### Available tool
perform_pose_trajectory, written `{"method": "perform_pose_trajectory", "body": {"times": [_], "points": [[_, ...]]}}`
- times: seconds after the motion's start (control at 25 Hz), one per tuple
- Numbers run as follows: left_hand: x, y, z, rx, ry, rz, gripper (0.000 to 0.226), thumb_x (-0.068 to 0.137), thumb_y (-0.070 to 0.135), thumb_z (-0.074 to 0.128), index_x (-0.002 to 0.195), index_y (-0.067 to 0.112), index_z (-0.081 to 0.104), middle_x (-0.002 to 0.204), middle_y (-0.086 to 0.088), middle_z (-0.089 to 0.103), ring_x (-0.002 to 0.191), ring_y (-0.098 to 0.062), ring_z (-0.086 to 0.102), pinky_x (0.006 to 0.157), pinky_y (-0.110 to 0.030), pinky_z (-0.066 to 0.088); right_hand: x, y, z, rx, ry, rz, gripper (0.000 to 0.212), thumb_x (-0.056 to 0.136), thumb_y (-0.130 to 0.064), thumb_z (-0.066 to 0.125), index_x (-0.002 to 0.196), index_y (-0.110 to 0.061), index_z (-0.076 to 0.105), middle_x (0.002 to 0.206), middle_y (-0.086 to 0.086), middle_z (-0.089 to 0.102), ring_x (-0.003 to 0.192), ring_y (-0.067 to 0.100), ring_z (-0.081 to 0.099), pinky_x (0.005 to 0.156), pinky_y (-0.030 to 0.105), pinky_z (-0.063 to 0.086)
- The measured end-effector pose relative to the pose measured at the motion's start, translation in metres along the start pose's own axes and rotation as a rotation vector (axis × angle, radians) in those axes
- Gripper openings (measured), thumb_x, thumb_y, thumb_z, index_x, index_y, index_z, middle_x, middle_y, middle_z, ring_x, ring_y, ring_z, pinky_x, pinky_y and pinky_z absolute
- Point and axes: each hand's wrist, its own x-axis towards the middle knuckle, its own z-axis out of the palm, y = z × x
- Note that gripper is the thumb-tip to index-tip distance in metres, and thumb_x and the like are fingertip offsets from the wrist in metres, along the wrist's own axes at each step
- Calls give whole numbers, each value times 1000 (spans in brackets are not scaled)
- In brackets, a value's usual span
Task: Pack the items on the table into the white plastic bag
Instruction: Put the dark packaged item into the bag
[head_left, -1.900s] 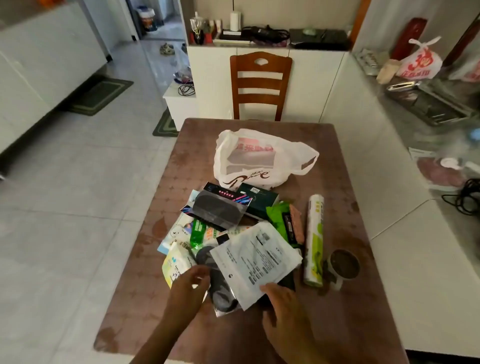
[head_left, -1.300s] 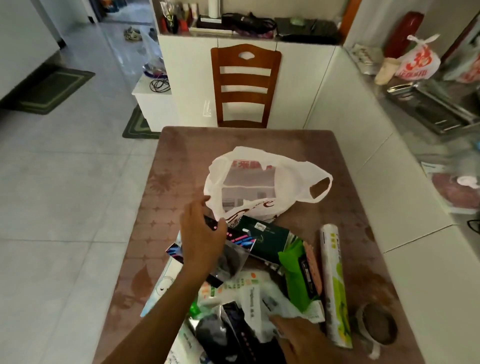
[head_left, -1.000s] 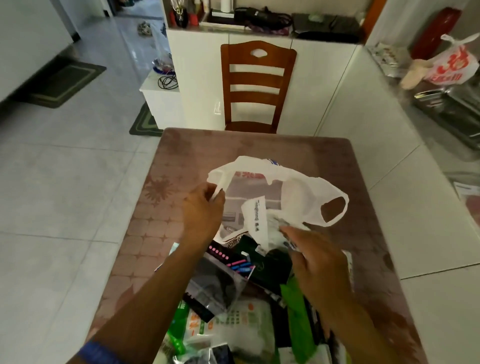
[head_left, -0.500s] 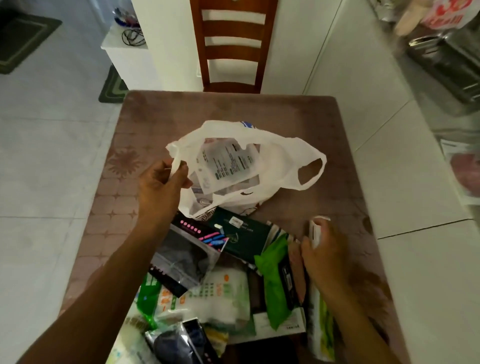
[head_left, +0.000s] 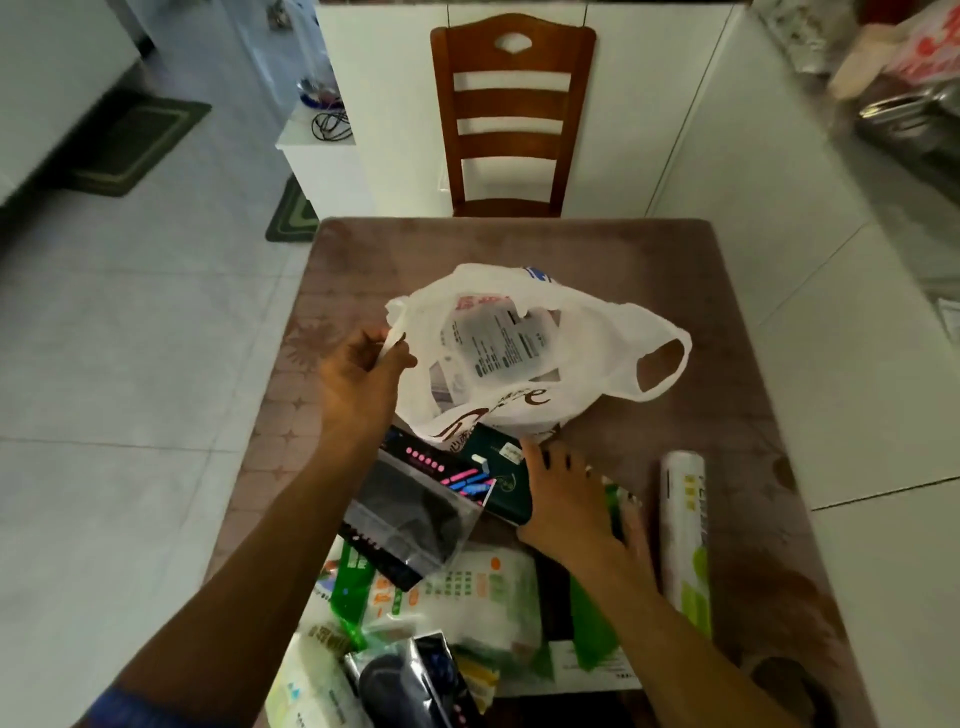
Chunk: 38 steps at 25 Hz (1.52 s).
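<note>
With the left hand (head_left: 358, 384) pinching one handle of the white plastic bag (head_left: 519, 353) mid-desk and the right hand (head_left: 569, 501) spread open, gripping nothing, over the dark green box (head_left: 501, 480), the bag's limp mouth could sag shut and block the next item.

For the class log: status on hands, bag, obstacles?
Left hand pinching white bag rim open. Right hand flat on green packet. One packet bagged; pile remains.

Pale tiled floor (head_left: 130, 364); wooden chair (head_left: 511, 114) against white cabinets (head_left: 395, 104) beyond brown table (head_left: 519, 244); green mats (head_left: 135, 140) left.
</note>
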Motion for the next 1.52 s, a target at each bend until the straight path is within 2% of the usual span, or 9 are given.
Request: {"method": "perform_pose_trajectory", "body": {"times": [0.28, 0.52, 0.64, 0.84, 1.0, 1.16, 1.28, 1.4, 1.52], "points": [[21, 12, -6, -71, -22, 23, 6, 93, 20, 61, 98, 21, 64, 87, 1, 74, 73, -2, 71, 72, -18, 52, -41, 27, -102, 400, 508, -94, 96, 60, -38, 80, 139, -33, 28, 129, 3, 42, 115, 24, 40, 82, 45, 53], [16, 5, -11, -21, -73, 56, 16, 92, 16, 63, 104, 7, 65, 81, 1, 74, 68, -4, 71, 81, -29, 56, 69, -11, -117, 297, 367, -156, 50, 80, -35, 72, 125, -19, 55, 140, 10, 50, 130, 30, 41, 104, 44, 42], [21, 0, -21, -37, -59, 34, 14, 92, 14, 63, 103, 4, 63, 79, 0, 73, 65, -3, 69, 74, -23, 57, 37, -47, -55, 459, 430, -285, 12, 89, -28, 60, 98, -20, 61, 97, 4, 69, 92, 21, 63, 76, 36, 56], [24, -2, -27, -26, -50, 58, 10, 95, 11, 59, 102, 6, 64, 80, 2, 72, 62, 1, 68, 60, -8, 51, 30, -101, 48, 87, -204, -108, 101, 76, -68, 57, 149, -14, 15, 158, 16, 19, 142, 37, 20, 111, 56, 25], [29, -8, -27, -26, -41, 63, 11, 95, 12, 58, 102, 6, 64, 80, 2, 72, 61, 2, 68, 57, -5, 48, 34, -118, 52, 1, 1, -65, 65, 87, -42, 59, 137, -9, 36, 134, 17, 52, 120, 35, 51, 97, 45, 44], [33, -6, -25, -47, -48, 58, 18, 95, 13, 59, 107, 0, 64, 80, 0, 72, 62, 3, 68, 56, -2, 46, -13, -62, 13, 475, 111, -142, 34, 90, -26, 62, 122, -19, 55, 107, -5, 67, 98, 16, 65, 83, 24, 54], [34, 1, -23, -80, -75, 73, 18, 95, 14, 57, 107, 2, 65, 77, 2, 73, 62, -1, 67, 58, -6, 49, -24, -22, -43, 744, 483, -209, 28, 85, -26, 65, 112, -18, 65, 96, -21, 60, 92, 3, 59, 81, 6, 45], [30, 10, -22, -110, -101, 133, 16, 97, 12, 53, 105, 3, 64, 70, 8, 73, 60, -3, 66, 59, -11, 52, 39, -8, -85, 518, 627, -294, 35, 84, -25, 69, 117, -16, 63, 108, 1, 70, 101, 14, 61, 93, 29, 49], [26, 19, -19, -101, -109, 176, 17, 97, 11, 53, 107, 3, 64, 77, 3, 73, 62, -3, 68, 60, -9, 51, 127, -6, -99, 124, 411, -143, 64, 81, -36, 72, 136, -20, 44, 142, 10, 51, 131, 34, 43, 111, 54, 30]]}}
